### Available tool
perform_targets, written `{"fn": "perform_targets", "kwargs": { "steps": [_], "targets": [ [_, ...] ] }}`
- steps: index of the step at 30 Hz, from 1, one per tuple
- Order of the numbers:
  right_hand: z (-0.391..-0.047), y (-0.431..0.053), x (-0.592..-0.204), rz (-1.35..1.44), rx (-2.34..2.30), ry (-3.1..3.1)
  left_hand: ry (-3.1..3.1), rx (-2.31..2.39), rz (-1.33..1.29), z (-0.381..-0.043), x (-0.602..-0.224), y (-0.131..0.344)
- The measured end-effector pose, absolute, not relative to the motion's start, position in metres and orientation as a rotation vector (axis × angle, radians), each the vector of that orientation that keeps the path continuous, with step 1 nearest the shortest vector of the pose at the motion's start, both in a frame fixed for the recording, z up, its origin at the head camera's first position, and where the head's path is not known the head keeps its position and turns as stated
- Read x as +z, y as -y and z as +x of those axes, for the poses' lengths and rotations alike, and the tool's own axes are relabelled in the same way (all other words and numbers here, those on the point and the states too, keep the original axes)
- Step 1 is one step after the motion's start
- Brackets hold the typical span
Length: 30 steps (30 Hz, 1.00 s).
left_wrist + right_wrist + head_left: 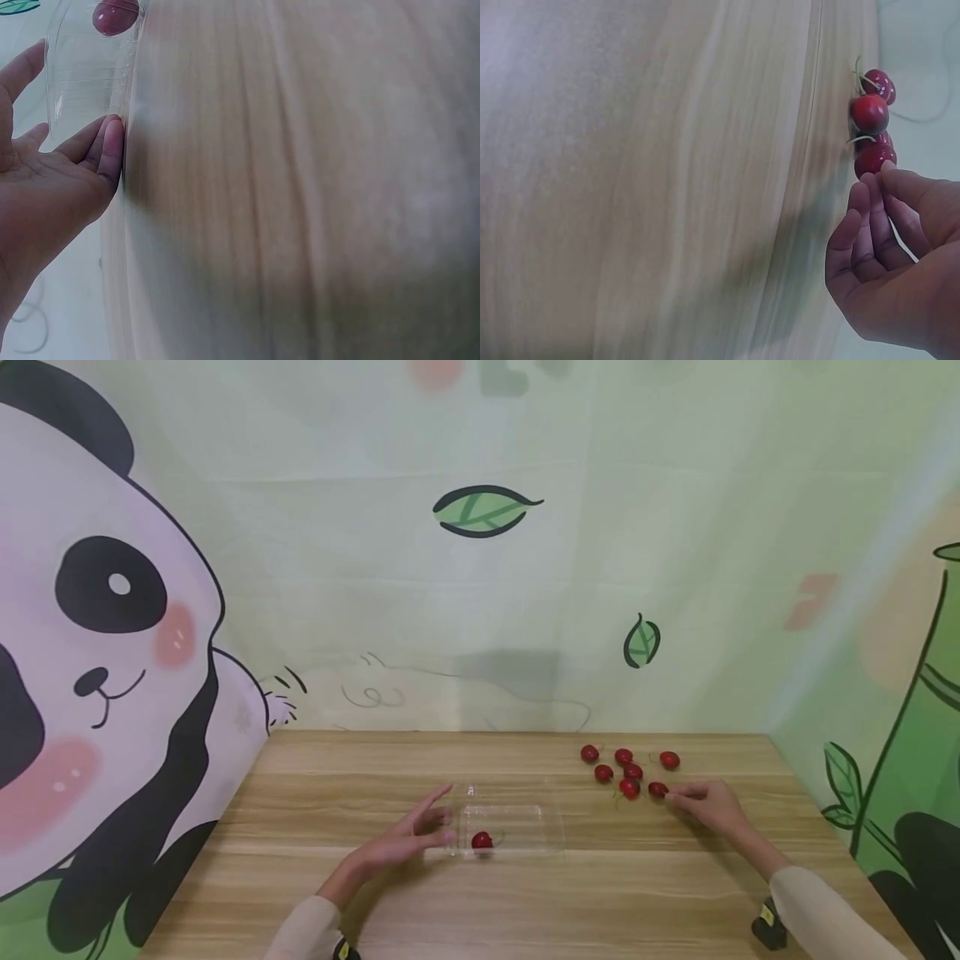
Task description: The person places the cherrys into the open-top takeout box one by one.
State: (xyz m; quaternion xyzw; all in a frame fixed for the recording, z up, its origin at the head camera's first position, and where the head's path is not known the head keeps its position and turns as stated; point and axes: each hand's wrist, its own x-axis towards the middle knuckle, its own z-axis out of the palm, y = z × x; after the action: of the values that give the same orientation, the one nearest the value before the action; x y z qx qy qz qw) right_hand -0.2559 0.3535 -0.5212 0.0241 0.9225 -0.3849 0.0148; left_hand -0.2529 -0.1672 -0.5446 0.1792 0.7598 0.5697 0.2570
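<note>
A clear plastic box [551,839] stands open-topped in the middle of the wooden table, with one red cherry [482,841] in its near left part. My left hand [408,837] is at the box's left end, fingers spread and fingertips right at its side. In the left wrist view the thumb and fingers lie along the clear wall. Over on the right, my right hand [708,806] pinches a dark red cherry [874,159] between thumb and fingertips. This cherry is at the near right edge of a loose group of cherries [628,787], some with green stems.
Behind the table [420,910] hangs a pale green printed cloth [337,543] with a panda and leaves. A separate cherry [670,760] lies at the group's far right. Both forearms wear light sleeves, with a dark wrist device [769,927] under the right one.
</note>
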Motion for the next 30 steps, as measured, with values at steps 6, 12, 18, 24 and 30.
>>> {"fn": "perform_targets", "kwargs": {
  "steps": [6,12,18,24,30],
  "targets": [
    [-0.251,-0.347,-0.515,0.023,-1.19,-2.845,-2.065,1.542,0.486,-0.253,-0.545,0.167],
    [-0.25,-0.332,-0.505,-0.056,-1.239,-2.811,-2.069,1.542,0.48,-0.253,-0.546,0.168],
    [-0.25,-0.313,-0.496,-0.157,-1.288,-2.794,-2.063,1.543,0.474,-0.252,-0.545,0.167],
    [-0.252,-0.295,-0.491,-0.263,-1.349,-2.737,-2.055,1.552,0.469,-0.251,-0.544,0.167],
    [-0.254,-0.277,-0.485,-0.355,-1.389,-2.678,-2.05,1.554,0.466,-0.252,-0.544,0.166]
  ]
}}
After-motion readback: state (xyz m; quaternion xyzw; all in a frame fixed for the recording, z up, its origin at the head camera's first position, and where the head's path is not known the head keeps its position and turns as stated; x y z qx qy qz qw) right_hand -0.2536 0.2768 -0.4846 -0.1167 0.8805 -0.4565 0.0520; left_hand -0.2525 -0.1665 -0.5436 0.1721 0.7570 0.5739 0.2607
